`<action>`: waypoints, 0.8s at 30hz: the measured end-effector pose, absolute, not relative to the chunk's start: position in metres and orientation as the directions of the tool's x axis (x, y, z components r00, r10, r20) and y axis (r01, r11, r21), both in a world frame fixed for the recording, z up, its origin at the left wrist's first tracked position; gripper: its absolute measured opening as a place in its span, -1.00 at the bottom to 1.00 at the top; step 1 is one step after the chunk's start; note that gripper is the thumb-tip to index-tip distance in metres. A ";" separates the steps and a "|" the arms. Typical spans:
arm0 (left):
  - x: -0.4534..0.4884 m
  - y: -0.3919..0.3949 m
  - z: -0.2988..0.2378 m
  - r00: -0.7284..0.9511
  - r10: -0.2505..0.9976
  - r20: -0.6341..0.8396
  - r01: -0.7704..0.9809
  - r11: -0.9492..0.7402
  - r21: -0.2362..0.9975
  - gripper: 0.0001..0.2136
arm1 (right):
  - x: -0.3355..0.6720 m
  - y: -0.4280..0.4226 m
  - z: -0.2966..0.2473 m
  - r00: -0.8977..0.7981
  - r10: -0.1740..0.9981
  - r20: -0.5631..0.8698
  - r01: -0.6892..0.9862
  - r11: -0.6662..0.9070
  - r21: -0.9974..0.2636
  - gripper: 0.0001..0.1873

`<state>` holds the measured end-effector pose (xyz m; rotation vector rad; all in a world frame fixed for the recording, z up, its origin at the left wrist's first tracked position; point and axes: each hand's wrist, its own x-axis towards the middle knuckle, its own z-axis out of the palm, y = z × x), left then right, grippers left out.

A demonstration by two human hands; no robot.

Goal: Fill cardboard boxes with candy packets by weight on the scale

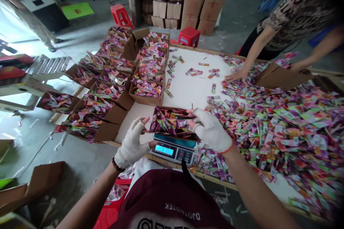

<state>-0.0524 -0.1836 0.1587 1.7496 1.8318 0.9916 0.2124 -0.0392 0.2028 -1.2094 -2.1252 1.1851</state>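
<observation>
A cardboard box full of small purple and orange packets sits on the blue pan of a digital scale, whose display is lit. At the box's left side is my left hand in a white fingerless glove, thumb and fingers apart, with nothing in it. My right hand, gloved the same way, reaches over the box's right end. Its fingers are spread beside the packets, and I see nothing gripped in them; some fingertips are partly hidden against the contents.
Several filled boxes stand in rows to the left. A large heap of loose packets covers the table's right side. Across the table, a person's hand touches packets beside a tilted cardboard box. Red stools stand behind.
</observation>
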 end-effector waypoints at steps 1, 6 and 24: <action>-0.051 -0.180 0.160 -0.096 0.976 0.193 0.719 -0.066 0.692 -0.28 | 0.205 -0.040 0.201 -0.575 0.818 -0.035 0.479 0.302 -0.824 -0.63; -0.048 -0.166 0.165 -0.051 0.980 0.193 0.797 -0.077 0.599 -0.55 | 0.178 -0.043 0.200 -0.695 0.719 0.002 0.410 0.398 -0.820 -0.63; -0.015 -0.148 0.241 -0.061 0.922 0.382 0.605 -0.270 0.749 -0.69 | 0.258 -0.048 0.243 -0.648 0.759 -0.059 0.637 0.499 -0.588 -0.76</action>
